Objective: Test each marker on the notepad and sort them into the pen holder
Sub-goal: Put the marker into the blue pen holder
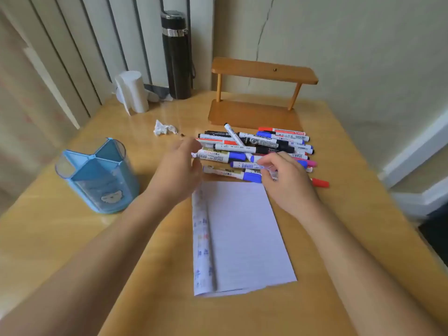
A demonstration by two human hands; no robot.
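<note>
A pile of several markers [257, 146] with blue, black, red and pink caps lies on the table beyond the notepad [242, 238]. The lined notepad lies open, its left page folded over with colour marks on it. My right hand [286, 180] is at the pile's near edge, fingers curled round a blue-capped marker [247, 165]. My left hand [179, 166] reaches the pile's left end with relaxed fingers, touching the marker ends. The blue pen holder [97, 175] with divided compartments stands at the left, apart from both hands.
A wooden desk shelf [261, 93] stands behind the pile. A black flask [177, 54], a white paper roll [132, 93] and a crumpled tissue [163, 129] sit at the back left. A red-capped marker [320, 183] lies alone at the right. The table edge drops off at right.
</note>
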